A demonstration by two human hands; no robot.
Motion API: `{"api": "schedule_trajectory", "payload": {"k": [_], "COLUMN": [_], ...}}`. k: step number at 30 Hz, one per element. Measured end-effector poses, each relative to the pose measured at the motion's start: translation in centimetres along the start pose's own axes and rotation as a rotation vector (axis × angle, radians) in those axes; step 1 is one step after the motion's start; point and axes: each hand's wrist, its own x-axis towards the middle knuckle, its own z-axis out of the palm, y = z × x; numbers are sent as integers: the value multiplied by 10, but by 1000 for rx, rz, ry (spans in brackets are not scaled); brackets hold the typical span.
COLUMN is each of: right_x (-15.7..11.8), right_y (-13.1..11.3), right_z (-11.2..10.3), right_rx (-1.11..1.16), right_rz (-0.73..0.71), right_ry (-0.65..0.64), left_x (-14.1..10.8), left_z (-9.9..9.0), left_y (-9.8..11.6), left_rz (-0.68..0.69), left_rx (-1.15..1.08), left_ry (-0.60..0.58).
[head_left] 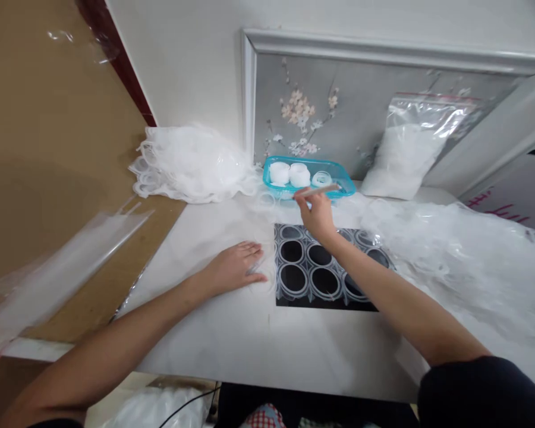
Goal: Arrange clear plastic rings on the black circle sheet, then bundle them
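My left hand [236,267] lies palm down with fingers stretched out on the white tabletop, touching thin translucent material at the left edge of a black mat. My right hand [317,214] is closed around a slim, pale, pen-like stick [323,190], just in front of a blue tray [345,189]. White rolls [299,176] and a clear ring-shaped roll [321,178] sit inside the tray. Below my right forearm, the black mat [289,302] carries rows of clear ring-shaped plastic pieces [293,278]. My forearm hides part of it.
Heaps of translucent ring pieces lie at the back left [196,166] and along the right side [477,261]. A filled clear zip bag [401,154] leans against the framed floral panel [298,107]. Clear plastic sleeves [80,261] lie on brown board at left.
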Motion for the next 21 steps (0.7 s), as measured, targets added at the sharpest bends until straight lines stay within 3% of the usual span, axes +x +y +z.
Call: {"api": "schedule_trajectory", "payload": {"k": [2, 6, 9, 12, 17, 21], "right_x": [-26, -60, -57, -51, -64, -71], "right_y": [1, 8, 13, 12, 8, 9], "right_z": [-11, -24, -28, -28, -13, -8], "right_rx": [132, 355, 407, 385, 392, 422], "right_rz": [-26, 191, 254, 151, 157, 207], "right_ry": [-133, -277, -199, -123, -329, -351], "left_x": [4, 16, 20, 19, 33, 53], "left_z": [-4, -11, -10, -11, -18, -10], "left_y": [1, 0, -1, -1, 12, 28], "left_rz": [-17, -81, -83, -55, -48, 20], "left_rx": [-42, -81, -40, 58, 181, 144], "left_ry": [69, 90, 24, 32, 91, 148]}}
